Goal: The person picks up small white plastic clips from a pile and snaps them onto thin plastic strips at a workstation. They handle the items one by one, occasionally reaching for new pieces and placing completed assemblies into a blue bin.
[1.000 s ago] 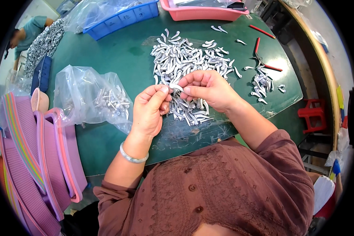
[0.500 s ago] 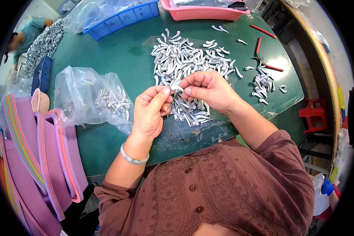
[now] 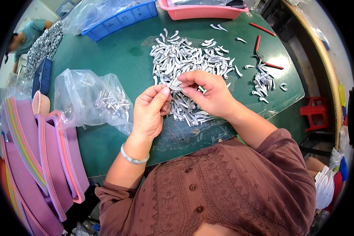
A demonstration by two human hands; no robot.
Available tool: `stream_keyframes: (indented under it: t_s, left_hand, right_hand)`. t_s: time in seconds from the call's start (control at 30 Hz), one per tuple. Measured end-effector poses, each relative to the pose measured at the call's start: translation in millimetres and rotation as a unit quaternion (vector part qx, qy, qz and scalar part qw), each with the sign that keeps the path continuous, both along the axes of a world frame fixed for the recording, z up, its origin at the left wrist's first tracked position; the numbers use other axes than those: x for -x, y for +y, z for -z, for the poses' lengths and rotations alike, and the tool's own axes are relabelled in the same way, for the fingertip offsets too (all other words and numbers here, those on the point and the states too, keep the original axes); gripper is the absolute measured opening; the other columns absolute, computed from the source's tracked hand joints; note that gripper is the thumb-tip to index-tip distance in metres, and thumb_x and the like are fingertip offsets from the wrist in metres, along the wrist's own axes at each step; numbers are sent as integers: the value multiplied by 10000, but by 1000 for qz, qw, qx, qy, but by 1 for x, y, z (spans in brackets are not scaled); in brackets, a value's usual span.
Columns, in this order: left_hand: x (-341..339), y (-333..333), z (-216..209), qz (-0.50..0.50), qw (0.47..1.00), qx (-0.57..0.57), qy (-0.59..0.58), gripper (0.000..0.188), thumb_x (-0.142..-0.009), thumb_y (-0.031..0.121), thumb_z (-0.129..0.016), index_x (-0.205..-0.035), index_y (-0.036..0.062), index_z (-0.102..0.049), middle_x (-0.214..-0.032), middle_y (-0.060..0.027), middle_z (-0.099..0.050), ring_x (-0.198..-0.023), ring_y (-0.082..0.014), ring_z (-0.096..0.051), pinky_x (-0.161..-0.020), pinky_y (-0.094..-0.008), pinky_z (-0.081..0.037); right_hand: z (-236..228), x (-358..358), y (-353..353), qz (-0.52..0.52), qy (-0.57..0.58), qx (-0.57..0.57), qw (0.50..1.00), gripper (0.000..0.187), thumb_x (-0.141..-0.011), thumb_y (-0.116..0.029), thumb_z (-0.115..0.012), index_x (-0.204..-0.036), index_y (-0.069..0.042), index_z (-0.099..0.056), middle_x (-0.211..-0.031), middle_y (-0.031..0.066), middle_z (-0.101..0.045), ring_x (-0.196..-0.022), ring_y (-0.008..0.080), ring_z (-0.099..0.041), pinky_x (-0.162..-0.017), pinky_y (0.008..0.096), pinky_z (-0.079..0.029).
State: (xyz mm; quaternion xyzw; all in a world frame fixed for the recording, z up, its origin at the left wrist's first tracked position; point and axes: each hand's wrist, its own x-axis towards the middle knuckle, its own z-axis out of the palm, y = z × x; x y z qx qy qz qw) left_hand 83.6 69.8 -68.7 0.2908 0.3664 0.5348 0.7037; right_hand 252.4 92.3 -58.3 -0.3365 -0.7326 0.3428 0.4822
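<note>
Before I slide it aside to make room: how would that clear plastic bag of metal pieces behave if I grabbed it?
The clear plastic bag looks crumpled and thin, so probably floppy, sagging around its load. The metal pieces inside sit loose, so they would likely shift and rattle. Its mouth may be open; contents might spill.

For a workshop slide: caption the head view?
Left hand and right hand pinch a small silver metal piece.
</note>
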Motion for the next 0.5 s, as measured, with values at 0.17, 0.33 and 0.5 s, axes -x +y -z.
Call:
stream_keyframes:
  t_s: [0.17,0.33,0.5]
  left_hand:
    - [1,1,1,-2,1000,6,-8,83,-816,111,-544,-843,40,-578,-687,-29,-547,-517,-74,-415,-457,-191,-316]
    - [2,2,4,7,1000,11,-12,87,-818,116,-540,-835,40,-579,-686,-32,-548,-517,-77,-417,-458,-193,-317]
    - [1,2,2,1,999,23,-31,87,-806,106,-555,-823,24,-577,-652,-25,-540,-494,-66,-414,-444,-185,-307]
  right_hand:
    - [-6,-2,1,15,-78,-84,993,224,-698,14,-577,-919,-17,-565,-768,102,-583,-680,227,-581,-608,280,-459]
    - [-2,-3,-2,-12,-12,24,1000,235,-726,9,-571,-960,-6,-559,-785,79,-593,-734,150,-580,-652,248,-459]
    - [-1,-4,0,-55,83,194,976,238,-769,-1,-552,-1006,19,-543,-827,53,-594,-799,89,-553,-710,222,-447]
